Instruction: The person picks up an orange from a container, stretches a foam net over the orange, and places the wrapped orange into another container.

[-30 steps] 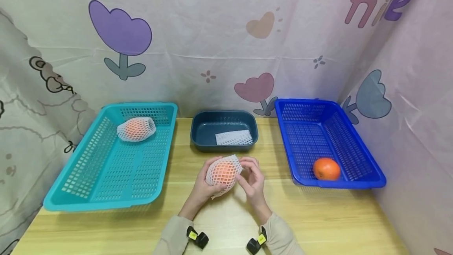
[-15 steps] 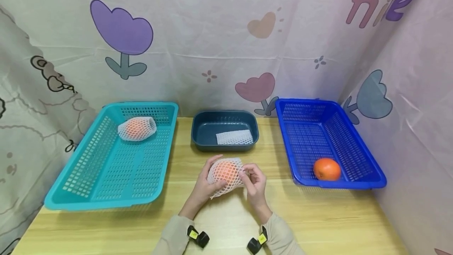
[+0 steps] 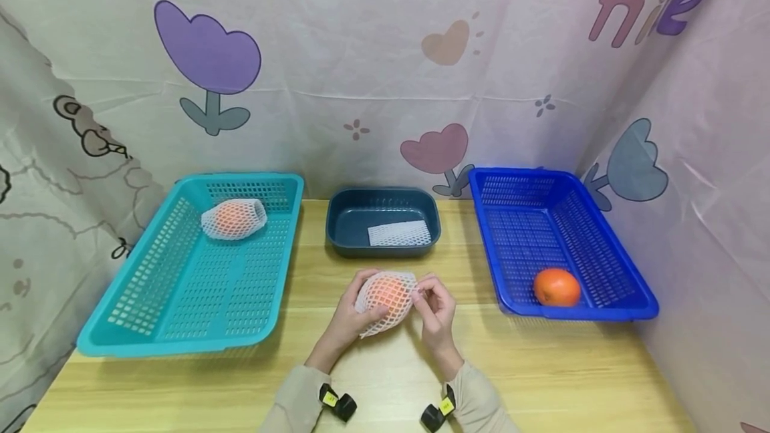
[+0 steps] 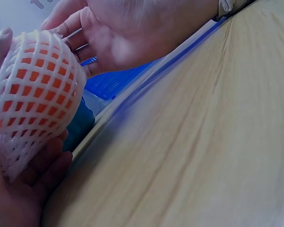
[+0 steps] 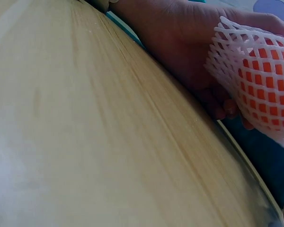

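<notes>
- Fruit [image 3: 392,291], orange, held above the near-middle of the wooden counter [image 3: 541,366], just in front of the dark tray [image 3: 349,222]. White net [image 3: 406,277] around it; orange skin shows through the mesh.
- Left hand [image 3: 351,313]: fingers curved round the netted fruit from the left, thumb lying across the near side. Spread about as wide as the fruit; firm hold.
- Right hand [image 3: 439,316]: fingers bent, tips close together with the thumb, pinching the net at its right end. Left wrist view shows these fingertips against the mesh, palm turned toward that camera.
- Right wrist view: loose mesh end of the net sticks out past the fruit, beside the left hand.
- Dark tray: a second net [image 3: 399,234], flat, lying in its near right part.
- Teal basket [image 3: 198,306], left: another netted fruit [image 3: 233,219] on its side in the far part.
- Blue basket [image 3: 517,239], right: one bare orange fruit [image 3: 557,287] close to the near wall.
- Beige sleeves [image 3: 295,396] on both arms; small black cameras [image 3: 345,407] with yellow labels at the wrists.
- Pale curtain [image 3: 337,32] behind, printed with flowers.
</notes>
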